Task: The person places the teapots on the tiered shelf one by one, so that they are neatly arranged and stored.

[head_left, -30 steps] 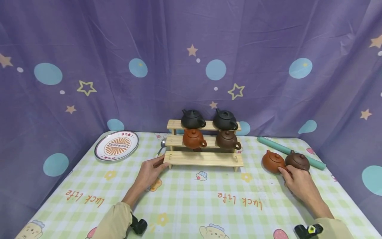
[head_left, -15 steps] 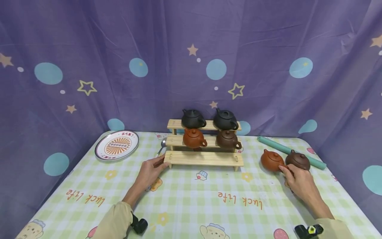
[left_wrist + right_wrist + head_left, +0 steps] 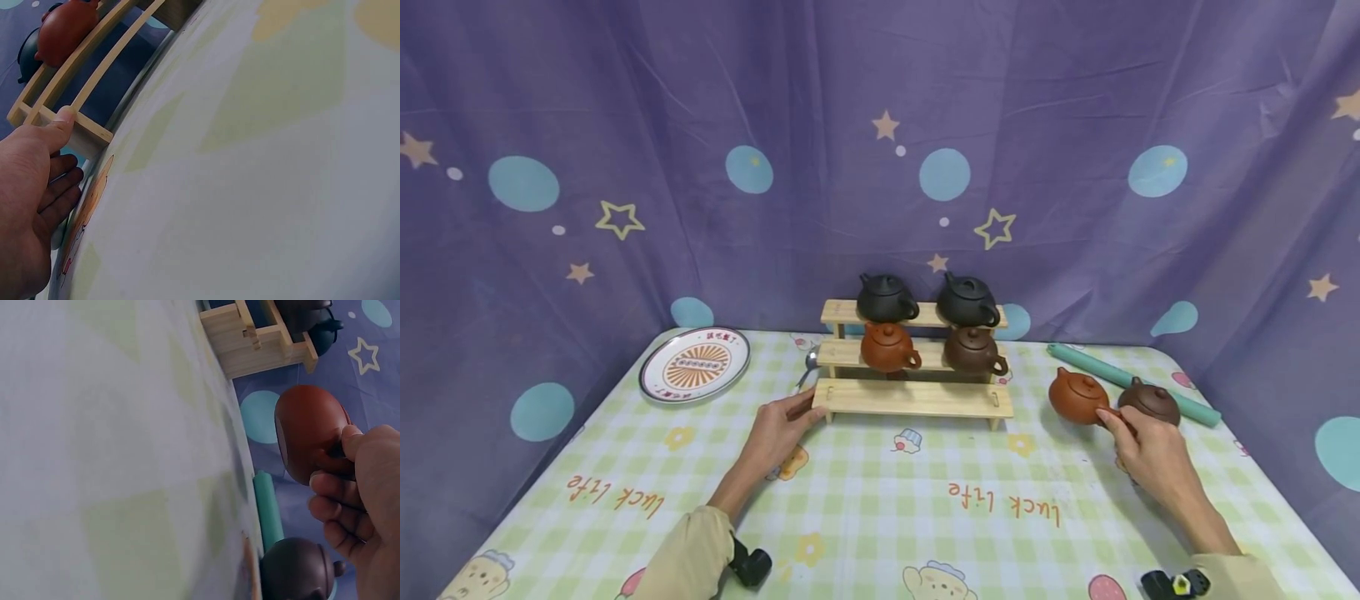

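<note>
My right hand (image 3: 1153, 454) pinches the handle of an orange-brown teapot (image 3: 1077, 396) between thumb and fingers; in the right wrist view the teapot (image 3: 309, 431) hangs clear of the tablecloth. Beside that hand a dark brown teapot (image 3: 1150, 401) stands on the table, partly hidden by it. My left hand (image 3: 777, 429) grips the left end of a three-step wooden rack (image 3: 910, 398), thumb (image 3: 64, 119) on the lowest shelf's end. Two black teapots (image 3: 886, 297) sit on the top step. On the middle step are another orange-brown teapot (image 3: 887, 347) and a dark brown one (image 3: 972, 350).
A white plate (image 3: 695, 365) with an orange pattern lies at the back left. A spoon (image 3: 809, 361) lies left of the rack. Behind the right-hand teapots is a rolled green tube (image 3: 1093, 365). A purple curtain (image 3: 880, 67) hangs along the table's back edge.
My right hand has lifted the orange-brown teapot off the table and carried it slightly left, away from the dark brown one. The left hand has stayed on the rack.
</note>
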`<state>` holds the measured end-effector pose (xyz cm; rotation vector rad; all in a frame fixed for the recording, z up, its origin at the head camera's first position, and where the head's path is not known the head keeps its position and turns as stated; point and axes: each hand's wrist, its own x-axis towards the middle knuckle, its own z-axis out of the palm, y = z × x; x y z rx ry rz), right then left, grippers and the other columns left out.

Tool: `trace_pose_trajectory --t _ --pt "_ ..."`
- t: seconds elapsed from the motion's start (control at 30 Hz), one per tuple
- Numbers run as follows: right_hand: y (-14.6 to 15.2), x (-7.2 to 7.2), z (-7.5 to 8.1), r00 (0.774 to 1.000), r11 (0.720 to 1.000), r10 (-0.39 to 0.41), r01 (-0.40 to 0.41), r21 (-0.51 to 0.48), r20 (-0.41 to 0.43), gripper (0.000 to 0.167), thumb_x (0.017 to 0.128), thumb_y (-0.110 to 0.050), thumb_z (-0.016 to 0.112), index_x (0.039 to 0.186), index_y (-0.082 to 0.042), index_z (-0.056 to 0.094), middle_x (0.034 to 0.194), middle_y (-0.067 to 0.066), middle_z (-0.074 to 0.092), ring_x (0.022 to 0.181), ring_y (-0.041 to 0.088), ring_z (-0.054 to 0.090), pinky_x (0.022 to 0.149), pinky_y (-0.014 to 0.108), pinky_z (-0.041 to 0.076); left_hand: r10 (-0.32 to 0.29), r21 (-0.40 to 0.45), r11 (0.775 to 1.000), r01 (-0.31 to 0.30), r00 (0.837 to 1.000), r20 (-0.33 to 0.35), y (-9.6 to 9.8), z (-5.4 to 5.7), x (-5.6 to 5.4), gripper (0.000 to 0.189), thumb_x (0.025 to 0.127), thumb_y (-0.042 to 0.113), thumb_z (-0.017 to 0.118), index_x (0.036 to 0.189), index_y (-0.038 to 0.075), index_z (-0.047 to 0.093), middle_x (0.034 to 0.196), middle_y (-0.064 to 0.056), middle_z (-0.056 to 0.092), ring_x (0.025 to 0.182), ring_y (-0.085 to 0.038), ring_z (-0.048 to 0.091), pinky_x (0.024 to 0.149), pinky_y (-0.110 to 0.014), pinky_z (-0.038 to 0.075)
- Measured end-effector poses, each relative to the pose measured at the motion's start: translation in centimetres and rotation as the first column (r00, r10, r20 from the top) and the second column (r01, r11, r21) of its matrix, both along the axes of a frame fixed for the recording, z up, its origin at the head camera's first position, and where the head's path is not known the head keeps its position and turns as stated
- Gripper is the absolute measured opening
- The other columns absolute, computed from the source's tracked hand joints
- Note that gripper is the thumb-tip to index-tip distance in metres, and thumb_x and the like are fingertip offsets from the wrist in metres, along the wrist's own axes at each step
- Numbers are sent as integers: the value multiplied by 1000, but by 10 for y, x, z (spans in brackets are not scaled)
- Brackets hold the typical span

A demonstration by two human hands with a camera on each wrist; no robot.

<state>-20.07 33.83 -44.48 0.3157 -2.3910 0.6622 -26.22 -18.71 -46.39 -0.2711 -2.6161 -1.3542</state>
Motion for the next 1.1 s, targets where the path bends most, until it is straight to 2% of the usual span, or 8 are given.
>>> trace_pose_trajectory --t 0.27,0.4,0.73,0.93,1.1 --pt "-7 5 13 999 999 35 -36 -32 -16 25 101 -12 71 78 -18 61 49 -21 45 40 -3 43 45 19 35 6 -5 1000 -6 1000 -1 0 0 0 53 98 31 76 143 5 62 125 -15 71 111 -27 71 92 -41 59" --pt "-11 7 17 997 998 51 -52 -25 -50 26 98 -8 73 78 -19 61 52 -21 46 42 -4 44 44 18 35 11 -8 1000 -11 1000 -3 0 0 0 53 98 30 76 142 5 62 125 -16 71 111 -28 71 92 -41 59" --pt "-20 16 19 991 997 69 -71 -11 -114 31 91 -1 78 75 -21 62 60 -19 50 50 -2 45 46 18 35 -1 2 1000 1 1000 -17 0 0 0 52 98 28 76 142 3 62 125 -17 71 111 -28 71 91 -40 59" --pt "-27 18 19 980 995 103 -103 8 -172 34 85 2 82 74 -21 60 63 -17 50 54 -1 48 49 17 39 0 0 1000 0 1000 -16 0 0 -1 52 98 28 75 142 3 61 125 -17 71 111 -28 71 92 -40 59" --pt "-34 20 17 975 990 137 -138 6 -175 35 85 3 82 76 -24 61 64 -19 48 55 -1 48 50 16 40 2 9 1000 -2 1000 -11 0 0 0 53 98 28 76 142 3 62 124 -16 71 111 -28 71 91 -39 59"
